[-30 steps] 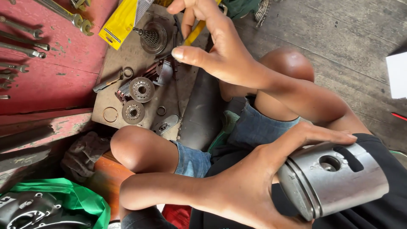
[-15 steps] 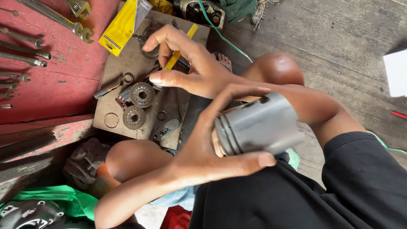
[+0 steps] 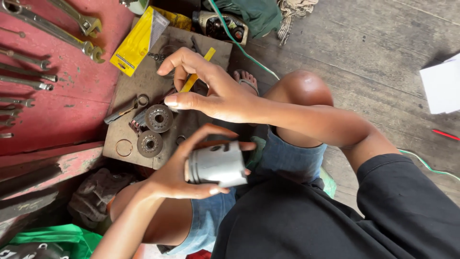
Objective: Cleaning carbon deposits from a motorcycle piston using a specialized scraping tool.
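My left hand (image 3: 175, 180) is shut on a silver metal piston (image 3: 216, 166), held on its side above my lap with the fingers wrapped over its top. Just above it, my right hand (image 3: 213, 93) hovers open, fingers spread and curved, holding nothing. That hand is over a brown board (image 3: 129, 98) and partly covers a yellow stick-like tool (image 3: 197, 76). Two small round gears (image 3: 158, 118) (image 3: 149, 143) lie on the board just left of both hands.
Several wrenches (image 3: 72, 41) lie on a red surface (image 3: 52, 110) at the left. A yellow packet (image 3: 136, 41) rests at the board's top and a thin ring (image 3: 123, 147) near its lower edge. White paper (image 3: 443, 86) and a red pen (image 3: 445, 135) lie on the wooden floor at the right.
My left hand has carried the piston from the lower right to the middle, under my right hand. My right hand has stayed over the board, its fingers spreading.
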